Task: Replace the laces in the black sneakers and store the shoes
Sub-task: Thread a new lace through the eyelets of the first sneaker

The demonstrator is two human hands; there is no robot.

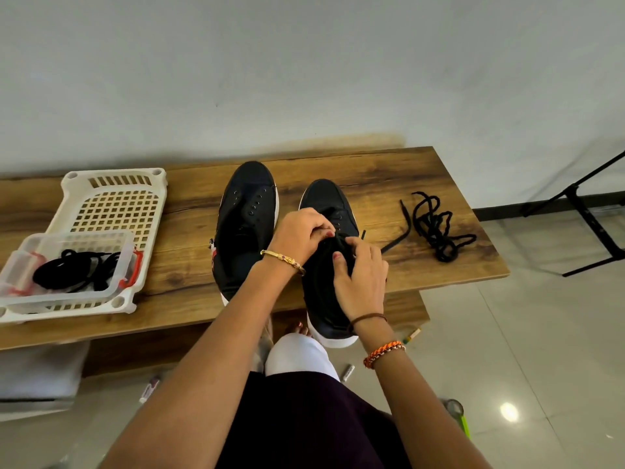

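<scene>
A white slatted basket (111,201) is sitting at the left end of the wooden table (389,177), reaching toward the near edge, and a clear plastic box (72,265) with red clips is resting in its near part, holding a bundle of black laces (76,270). Toward the middle of the table, the left sneaker (247,225) is lying with its toe pointing at the far edge, its eyelets showing bare. Just beside it, the right sneaker (326,286) is overhanging the near edge at its heel. The left hand (301,236) is curling over that shoe's tongue area, pinching a black lace (394,243) at the eyelets, while the right hand (362,282) is gripping the shoe's upper, fingers bent around it; the two hands are nearly touching. Toward the right end, a loose tangle of black lace (438,228) is lying on the wood.
</scene>
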